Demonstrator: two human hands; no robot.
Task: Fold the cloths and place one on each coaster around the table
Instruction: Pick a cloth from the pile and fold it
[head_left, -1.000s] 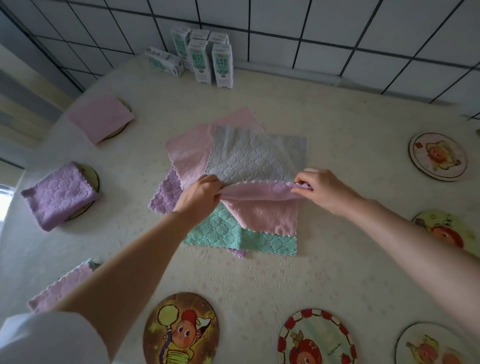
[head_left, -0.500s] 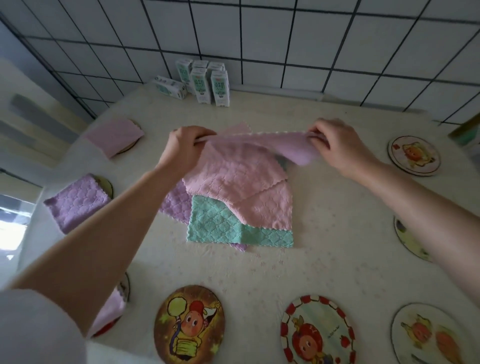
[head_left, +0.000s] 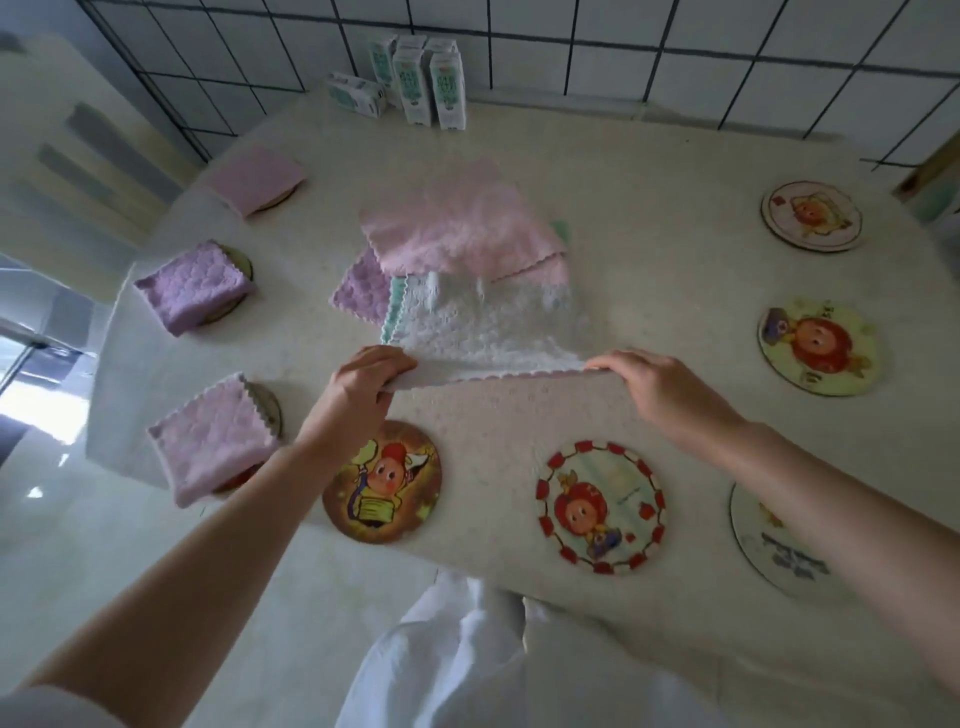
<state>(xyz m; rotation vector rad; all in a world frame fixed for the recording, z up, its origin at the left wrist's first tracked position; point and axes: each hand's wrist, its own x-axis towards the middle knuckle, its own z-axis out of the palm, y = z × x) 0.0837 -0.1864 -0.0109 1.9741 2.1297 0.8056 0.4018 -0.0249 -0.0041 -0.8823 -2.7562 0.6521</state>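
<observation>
Pinching cloth (head_left: 483, 325) corners with left hand (head_left: 363, 387) and right hand (head_left: 662, 387); I read its edge left-right, nearest bare coaster (head_left: 382, 480) toward me, left.

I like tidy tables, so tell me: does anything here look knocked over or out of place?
One white-and-green drink carton lies on its side at the far edge of the cream table, beside the upright cartons of the same kind. Nothing looks spilled.

The cloths (head_left: 483, 322) are soft, quilted fleece with scalloped edges. The coasters (head_left: 600, 506) look glossy and printed. The worktop (head_left: 649, 208) is matt and speckled; the wall tiles (head_left: 571, 21) are shiny.
</observation>
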